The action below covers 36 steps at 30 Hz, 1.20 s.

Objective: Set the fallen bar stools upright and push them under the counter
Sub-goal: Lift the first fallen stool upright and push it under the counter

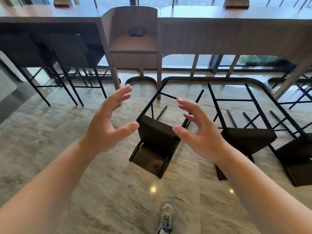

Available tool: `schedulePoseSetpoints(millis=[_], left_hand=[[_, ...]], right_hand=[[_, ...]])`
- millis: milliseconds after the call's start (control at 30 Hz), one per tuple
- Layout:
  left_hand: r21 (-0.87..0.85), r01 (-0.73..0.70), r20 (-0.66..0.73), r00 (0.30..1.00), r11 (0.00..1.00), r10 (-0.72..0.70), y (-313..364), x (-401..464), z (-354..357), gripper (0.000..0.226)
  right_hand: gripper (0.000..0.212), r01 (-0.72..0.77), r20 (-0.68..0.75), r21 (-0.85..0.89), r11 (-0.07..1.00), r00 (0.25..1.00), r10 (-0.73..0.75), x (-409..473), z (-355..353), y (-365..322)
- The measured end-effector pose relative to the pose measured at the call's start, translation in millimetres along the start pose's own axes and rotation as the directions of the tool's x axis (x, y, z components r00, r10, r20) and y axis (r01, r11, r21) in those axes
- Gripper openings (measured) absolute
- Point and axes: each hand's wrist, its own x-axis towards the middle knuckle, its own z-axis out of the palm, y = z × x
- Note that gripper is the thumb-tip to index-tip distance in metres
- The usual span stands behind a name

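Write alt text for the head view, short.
Two bare hands, left hand and right hand, open and empty, reach toward the nearest fallen bar stool lying on its back on the polished floor. Two more fallen stools lie to the right; upright stools sit under the wooden counter at left.
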Motion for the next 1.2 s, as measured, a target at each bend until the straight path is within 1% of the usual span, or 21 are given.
schedulePoseSetpoints(millis=[167, 333, 500, 600, 700, 833, 933, 1033, 1133, 1200], left_hand=[[0.019, 0.034, 0.046, 0.998, 0.999, -0.035, -58, 59, 7, 0.077], [0.028, 0.067, 0.072, 0.995, 0.997, -0.069, -115, 106, 10, 0.077], [0.004, 0.081, 0.105, 0.991, 0.997, -0.081, -176, 136, 16, 0.075], [-0.036, 0.091, 0.143, 0.986, 0.995, -0.085, -233, 140, 27, 0.076], [-0.067, 0.104, 0.203, 0.975, 0.992, -0.089, -304, 132, 47, 0.076], [-0.067, 0.115, 0.265, 0.960, 0.991, -0.093, -407, 109, 87, 0.076], [-0.028, 0.097, 0.300, 0.950, 0.995, -0.084, -477, 87, 124, 0.079], [0.023, 0.049, 0.337, 0.940, 0.999, -0.054, -548, 54, 163, 0.080], [0.096, -0.023, 0.362, 0.932, 0.995, -0.013, -625, 5, 210, 0.077], [0.150, -0.047, 0.392, 0.920, 0.987, -0.016, -674, -29, 240, 0.079]], right_hand=[[0.061, -0.038, 0.019, -0.001, 0.999, 0.999, 0.038, 68, 8, 51], [0.060, -0.045, 0.042, -0.021, 0.999, 0.998, 0.046, 129, 24, 93], [0.062, -0.099, 0.041, 0.002, 0.995, 0.994, 0.099, 161, 53, 133], [0.061, -0.135, 0.034, -0.004, 0.991, 0.990, 0.135, 169, 83, 171], [0.061, -0.161, 0.006, -0.022, 0.987, 0.987, 0.161, 168, 122, 223], [0.064, -0.231, -0.044, -0.030, 0.972, 0.972, 0.230, 153, 179, 314], [0.064, -0.254, -0.065, -0.053, 0.966, 0.966, 0.251, 135, 218, 385], [0.065, -0.255, -0.067, -0.092, 0.963, 0.966, 0.250, 113, 260, 461], [0.065, -0.284, -0.053, -0.153, 0.947, 0.959, 0.279, 79, 309, 544], [0.068, -0.313, -0.030, -0.214, 0.925, 0.949, 0.314, 59, 337, 592]])
